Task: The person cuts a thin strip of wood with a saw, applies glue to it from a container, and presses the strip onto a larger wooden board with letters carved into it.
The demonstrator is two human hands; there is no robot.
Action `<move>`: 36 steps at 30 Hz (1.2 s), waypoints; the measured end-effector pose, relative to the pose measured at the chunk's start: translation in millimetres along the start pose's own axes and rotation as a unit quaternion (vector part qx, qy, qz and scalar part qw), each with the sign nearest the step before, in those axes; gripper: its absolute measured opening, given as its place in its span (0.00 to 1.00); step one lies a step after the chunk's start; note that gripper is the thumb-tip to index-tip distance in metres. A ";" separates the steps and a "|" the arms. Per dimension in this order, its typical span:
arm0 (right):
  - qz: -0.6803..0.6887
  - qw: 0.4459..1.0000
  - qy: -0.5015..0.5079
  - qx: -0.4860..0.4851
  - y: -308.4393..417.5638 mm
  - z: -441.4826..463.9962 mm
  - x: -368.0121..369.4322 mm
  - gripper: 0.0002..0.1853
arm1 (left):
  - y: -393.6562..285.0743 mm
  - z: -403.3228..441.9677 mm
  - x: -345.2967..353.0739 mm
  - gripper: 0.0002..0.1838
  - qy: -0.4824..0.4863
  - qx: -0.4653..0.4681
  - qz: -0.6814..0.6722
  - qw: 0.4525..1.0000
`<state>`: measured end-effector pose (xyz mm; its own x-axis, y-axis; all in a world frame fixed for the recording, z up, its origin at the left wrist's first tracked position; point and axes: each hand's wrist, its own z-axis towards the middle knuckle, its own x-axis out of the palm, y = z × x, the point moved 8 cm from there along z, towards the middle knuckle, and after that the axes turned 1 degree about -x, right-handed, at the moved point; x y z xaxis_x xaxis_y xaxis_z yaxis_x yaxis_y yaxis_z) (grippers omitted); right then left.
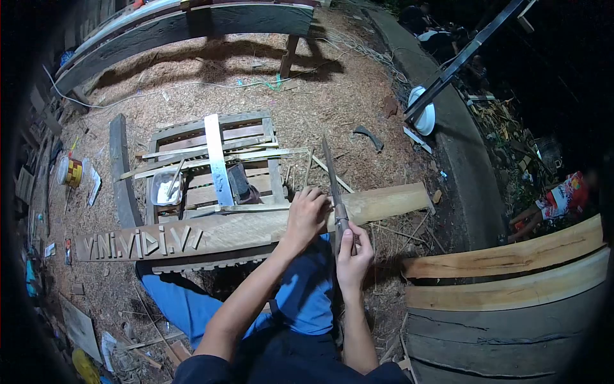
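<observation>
A long wooden board point(249, 228) lies across my lap, with raised letters point(141, 243) made of small wood strips on its left part. My right hand point(354, 259) is closed around a long, narrow-bladed knife point(334, 173), its tip pointing away from me. Beside the blade, over the board, the fingers of my left hand point(309, 214) are pinched together. Whatever they hold is hidden or too small to make out. Just past the board, a slatted wooden pallet point(274, 166) carries thin wood strips point(224, 160), a pale flat bar point(219, 160) and a plastic tub point(167, 188) of white paste with a stick in it.
Sawdust and scraps cover the ground. A bench point(192, 32) stands at the back, a cable near it. A curved dark piece point(369, 137) lies ahead. At right are a concrete kerb point(460, 160), stacked planks point(511, 256) and a person in a red patterned shirt point(566, 195).
</observation>
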<state>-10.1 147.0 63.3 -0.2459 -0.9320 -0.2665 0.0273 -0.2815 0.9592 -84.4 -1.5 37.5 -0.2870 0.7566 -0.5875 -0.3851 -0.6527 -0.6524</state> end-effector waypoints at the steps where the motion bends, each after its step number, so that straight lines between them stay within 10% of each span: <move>1: 0.001 1.000 0.000 0.000 -5.8 -0.1 -0.7 0.16 | -0.3 -0.5 -0.5 0.11 0.000 0.001 0.001 1.000; 7: -0.018 0.997 0.013 0.080 -20.6 0.5 0.3 0.16 | -2.2 0.7 -1.7 0.11 -0.010 0.000 0.000 1.000; 9: -0.047 0.985 -0.024 -0.166 3.3 0.6 5.9 0.15 | -1.3 0.8 1.0 0.11 -0.006 0.005 0.012 1.000; 36: -0.052 0.997 -0.004 -0.059 -7.2 -23.0 -3.3 0.13 | 0.5 -12.8 16.7 0.21 0.024 0.005 0.020 0.999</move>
<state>12.8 146.8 55.1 -0.2618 -0.8944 -0.3627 0.1152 -0.4021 0.9083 -78.2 10.3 21.2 -0.2596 0.7267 -0.6360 -0.3831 -0.6820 -0.6229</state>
